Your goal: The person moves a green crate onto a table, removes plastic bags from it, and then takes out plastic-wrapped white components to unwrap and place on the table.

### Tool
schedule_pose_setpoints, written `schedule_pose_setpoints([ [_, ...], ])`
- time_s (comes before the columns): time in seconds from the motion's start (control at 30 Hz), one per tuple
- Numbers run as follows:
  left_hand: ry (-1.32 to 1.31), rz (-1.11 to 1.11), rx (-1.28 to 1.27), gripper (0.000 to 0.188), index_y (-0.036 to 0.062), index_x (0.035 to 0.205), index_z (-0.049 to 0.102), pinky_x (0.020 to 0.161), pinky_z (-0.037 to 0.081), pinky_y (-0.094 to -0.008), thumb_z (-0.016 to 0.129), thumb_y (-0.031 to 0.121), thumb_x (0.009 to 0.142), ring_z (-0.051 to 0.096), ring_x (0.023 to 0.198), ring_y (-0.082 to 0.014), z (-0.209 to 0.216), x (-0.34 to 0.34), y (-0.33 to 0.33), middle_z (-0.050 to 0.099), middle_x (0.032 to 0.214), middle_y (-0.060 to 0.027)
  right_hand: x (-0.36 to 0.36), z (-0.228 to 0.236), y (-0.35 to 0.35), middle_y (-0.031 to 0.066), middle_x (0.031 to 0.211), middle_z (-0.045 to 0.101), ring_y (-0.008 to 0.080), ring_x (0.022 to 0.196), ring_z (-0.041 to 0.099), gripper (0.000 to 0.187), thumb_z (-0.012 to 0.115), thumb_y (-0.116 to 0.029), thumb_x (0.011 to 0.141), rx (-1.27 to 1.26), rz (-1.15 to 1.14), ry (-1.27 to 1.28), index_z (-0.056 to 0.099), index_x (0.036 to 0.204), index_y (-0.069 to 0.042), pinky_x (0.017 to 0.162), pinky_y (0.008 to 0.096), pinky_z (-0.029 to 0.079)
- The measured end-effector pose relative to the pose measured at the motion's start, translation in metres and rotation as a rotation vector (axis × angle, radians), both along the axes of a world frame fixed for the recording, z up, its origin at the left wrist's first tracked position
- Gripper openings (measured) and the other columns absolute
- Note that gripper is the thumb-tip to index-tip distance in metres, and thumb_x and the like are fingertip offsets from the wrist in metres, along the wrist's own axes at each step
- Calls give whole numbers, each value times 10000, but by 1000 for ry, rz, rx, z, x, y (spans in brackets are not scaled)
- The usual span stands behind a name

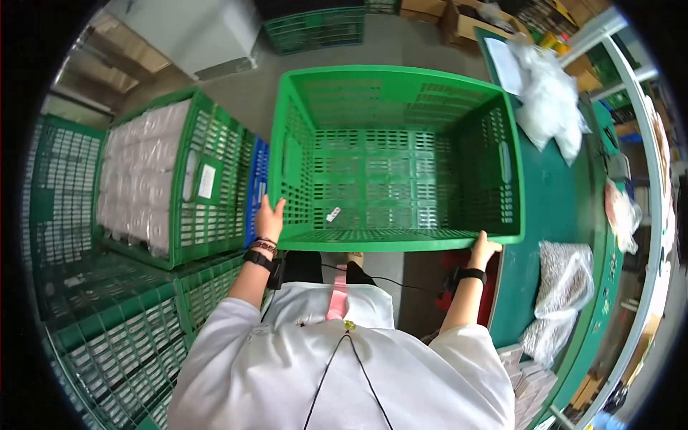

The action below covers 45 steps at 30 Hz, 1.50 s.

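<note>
- Main green crate (390, 154): directly in front of the person, open side toward the camera, both hands on its near side.
- Left hand (268, 221): fingers closed on the near-left corner. Dark band (258, 259) on that wrist.
- Right hand (485, 249): gripping the near rim by the right corner, thumb on top; remaining fingers partly hidden. Black strap (472, 274) on that wrist.
- Inside the main green crate: one small white slip (333, 214), near-left part of the slatted base.
- Left of it: blue crate (257, 197), then a side crate (215, 215) packed with clear-wrapped white items (140, 179).
- Lower left: more mesh-walled green crates (129, 344).
- Right: green desk (548, 190). On it, a bag of white stuff (548, 107) at the far end, a clear bag of small greyish pieces (564, 279) nearer, pale boxes (529, 383) at the near end.
- Main crate's right side overlaps the desk edge in view; can't tell if they touch.
- Far side: dark green crate (315, 30) on the floor (390, 46), cardboard box (459, 27) to the right.
</note>
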<state>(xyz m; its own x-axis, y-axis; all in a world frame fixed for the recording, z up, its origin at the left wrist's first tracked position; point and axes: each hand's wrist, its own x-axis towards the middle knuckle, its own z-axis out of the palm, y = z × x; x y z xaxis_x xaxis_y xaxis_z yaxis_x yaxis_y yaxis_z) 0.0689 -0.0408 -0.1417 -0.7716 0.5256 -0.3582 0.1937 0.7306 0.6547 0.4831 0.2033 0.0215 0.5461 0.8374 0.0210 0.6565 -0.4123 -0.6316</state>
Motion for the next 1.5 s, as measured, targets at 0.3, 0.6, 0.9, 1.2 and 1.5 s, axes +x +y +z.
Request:
schedule_pose_setpoints([
  [0.3,-152,-109,181,291,71,949,504,584,438,-420,574,291,771,569,713,-337,122,1,10,606,792,-144,65,53,-67,216,950,476,250,786,505,375,538,-21,670,68,-79,100,317,944,108,727,350,442],
  [0.6,47,-181,127,312,54,1008,486,641,441,-371,563,260,787,566,778,-329,110,-9,-59,599,841,-148,81,38,-168,176,965,471,221,799,532,357,526,15,654,73,-62,495,311,939,13,616,343,507],
  [0.9,74,-154,124,391,78,1024,469,642,433,-434,534,376,780,549,789,-352,143,24,-54,588,856,-176,84,113,-172,116,887,509,220,674,580,294,547,-171,770,-113,-49,551,348,932,-26,540,329,474],
  [1.2,387,-69,-369,445,140,1122,426,753,395,-453,534,400,778,515,917,-294,202,74,-2,544,1002,-99,201,197,-115,119,677,578,291,661,581,372,404,-394,847,-715,275,-121,452,868,-26,583,348,442],
  [1.5,406,588,-234,743,60,1217,276,886,310,-457,648,410,678,321,1104,-328,203,178,-22,327,1185,-189,263,181,-12,160,971,519,276,838,529,408,561,-234,783,-22,626,-491,417,1054,35,712,349,430],
])
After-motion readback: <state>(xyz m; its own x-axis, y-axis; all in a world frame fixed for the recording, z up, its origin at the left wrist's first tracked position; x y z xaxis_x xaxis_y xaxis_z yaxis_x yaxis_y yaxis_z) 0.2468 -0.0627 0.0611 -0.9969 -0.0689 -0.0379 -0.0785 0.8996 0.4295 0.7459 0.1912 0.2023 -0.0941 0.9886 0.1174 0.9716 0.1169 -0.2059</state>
